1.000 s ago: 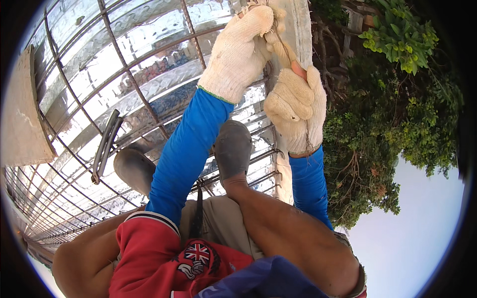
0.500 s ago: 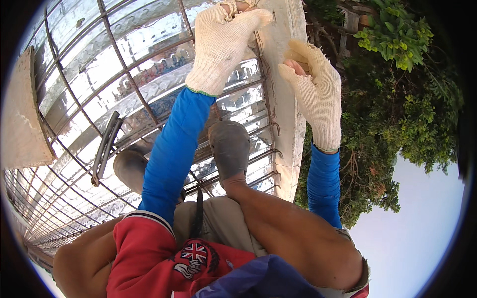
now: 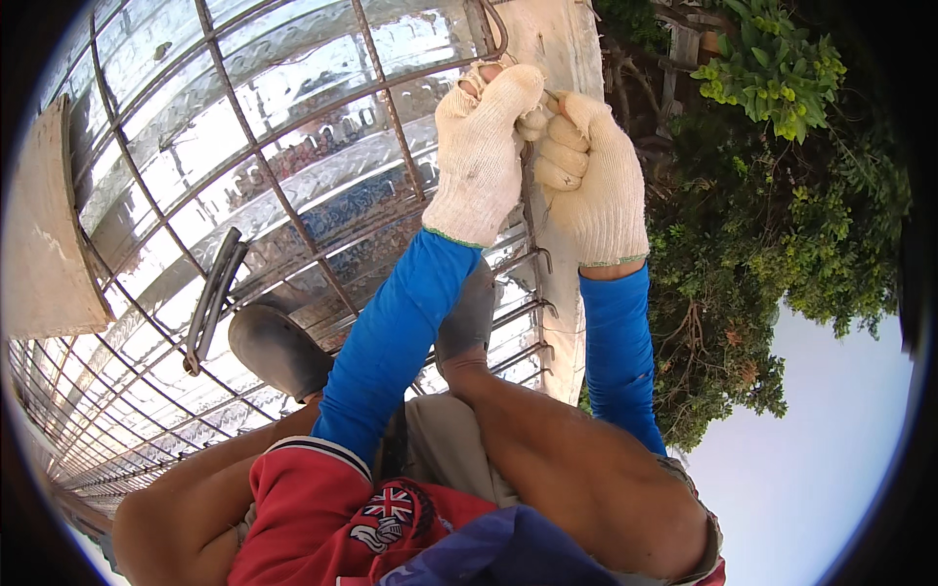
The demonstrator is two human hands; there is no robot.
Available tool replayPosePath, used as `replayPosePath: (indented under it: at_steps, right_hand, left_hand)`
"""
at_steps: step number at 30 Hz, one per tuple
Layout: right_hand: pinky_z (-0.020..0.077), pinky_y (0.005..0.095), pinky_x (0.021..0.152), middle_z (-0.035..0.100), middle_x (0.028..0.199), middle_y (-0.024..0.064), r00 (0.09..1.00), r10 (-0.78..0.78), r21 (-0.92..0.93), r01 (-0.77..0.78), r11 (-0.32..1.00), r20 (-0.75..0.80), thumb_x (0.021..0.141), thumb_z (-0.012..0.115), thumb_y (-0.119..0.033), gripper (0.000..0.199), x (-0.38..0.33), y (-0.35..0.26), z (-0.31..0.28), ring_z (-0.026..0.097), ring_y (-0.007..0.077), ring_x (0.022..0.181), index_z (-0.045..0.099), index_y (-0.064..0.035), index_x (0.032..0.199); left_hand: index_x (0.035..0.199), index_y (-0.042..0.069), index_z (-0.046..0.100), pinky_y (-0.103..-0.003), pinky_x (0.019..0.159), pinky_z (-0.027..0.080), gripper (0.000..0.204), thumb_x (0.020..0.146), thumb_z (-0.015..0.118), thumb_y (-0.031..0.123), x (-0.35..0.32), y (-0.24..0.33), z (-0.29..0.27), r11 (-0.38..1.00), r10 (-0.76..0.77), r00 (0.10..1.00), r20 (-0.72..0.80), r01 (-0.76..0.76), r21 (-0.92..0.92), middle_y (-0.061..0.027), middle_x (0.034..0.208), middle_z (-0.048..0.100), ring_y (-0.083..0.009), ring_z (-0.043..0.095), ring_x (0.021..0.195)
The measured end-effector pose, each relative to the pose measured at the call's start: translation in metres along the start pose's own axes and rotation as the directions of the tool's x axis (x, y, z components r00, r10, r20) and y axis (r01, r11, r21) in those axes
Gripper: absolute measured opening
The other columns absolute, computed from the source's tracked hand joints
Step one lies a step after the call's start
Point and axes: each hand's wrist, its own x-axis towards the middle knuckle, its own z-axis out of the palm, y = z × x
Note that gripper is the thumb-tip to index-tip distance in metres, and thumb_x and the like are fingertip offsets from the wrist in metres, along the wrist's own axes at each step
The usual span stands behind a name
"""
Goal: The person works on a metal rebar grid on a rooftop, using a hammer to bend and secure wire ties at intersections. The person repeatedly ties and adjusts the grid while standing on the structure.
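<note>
My two hands, in off-white knit gloves with bare fingertips showing, meet at the edge of a rusty steel bar mesh point(image 3: 256, 146). My left hand point(image 3: 486, 146) is closed, its thumb side against the fingers of my right hand. My right hand point(image 3: 594, 178) is curled shut, with thumb and forefinger pinched on something thin that I cannot make out. Both are over the outermost bar, beside the pale concrete edge point(image 3: 562, 342). A pair of dark-handled pincers point(image 3: 213, 305) lies on the mesh to the left, apart from my hands.
Shiny ribbed metal sheeting point(image 3: 322, 220) lies under the bars. A board point(image 3: 49, 234) rests at the far left. Hooked bar ends point(image 3: 545, 262) stick out at the concrete edge. Beyond it are trees point(image 3: 743, 244) and sky. My dark shoes point(image 3: 278, 347) stand on the mesh.
My left hand has moved right and nearer to me. My right hand has moved slightly left, and its fingers have curled closed. The hands, apart before, are now together.
</note>
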Motion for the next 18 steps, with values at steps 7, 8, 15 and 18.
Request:
replayPosePath:
  at_steps: [7,8,15,18]
  right_hand:
    - [0.0544,0.0393,0.068,0.071,0.088,0.0116,0.714,-0.542,-0.848,0.53,0.004,0.444,0.09,0.07,-0.009,0.019,0.022,0.018,0.01,0.069,0.0305,0.076,0.069,-0.001,0.107]
    - [0.056,0.0417,0.073,0.073,0.091,0.0146,0.612,-0.536,-0.79,0.582,-0.192,0.581,0.088,0.072,-0.009,0.021,0.025,0.019,0.01,0.072,0.0348,0.082,0.069,-0.001,0.108]
    - [0.0555,0.0424,0.071,0.071,0.092,0.0177,0.684,-0.398,-0.791,0.532,-0.302,0.612,0.086,0.075,-0.012,0.026,0.031,0.006,0.021,0.071,0.0362,0.083,0.067,-0.0045,0.109]
    - [0.0556,0.0402,0.072,0.071,0.092,0.0164,0.665,-0.502,-0.799,0.594,-0.094,0.554,0.086,0.074,-0.014,0.025,0.036,0.007,0.019,0.07,0.0346,0.081,0.069,-0.0036,0.108]
  left_hand:
    - [0.095,0.007,0.074,-0.028,0.051,0.051,0.018,0.091,0.082,0.022,0.03,0.04,-0.011,0.809,0.19,0.98,0.053,-0.187,0.558,0.0007,0.077,0.067,-0.0084,0.064,0.065]
    - [0.093,0.006,0.074,-0.028,0.052,0.051,0.019,0.091,0.081,0.023,0.033,0.04,-0.015,0.74,0.224,0.972,0.067,-0.215,0.637,0.0004,0.076,0.067,-0.0087,0.063,0.065]
    - [0.091,0.005,0.077,-0.029,0.055,0.048,0.025,0.089,0.081,0.029,0.052,0.046,-0.017,0.393,0.353,0.915,0.197,-0.336,0.856,-0.0019,0.072,0.068,-0.0088,0.059,0.064]
    - [0.095,0.007,0.077,-0.025,0.057,0.047,0.023,0.091,0.082,0.028,0.061,0.039,-0.02,0.5,0.341,0.922,0.184,-0.344,0.795,-0.0006,0.077,0.069,-0.0068,0.061,0.067]
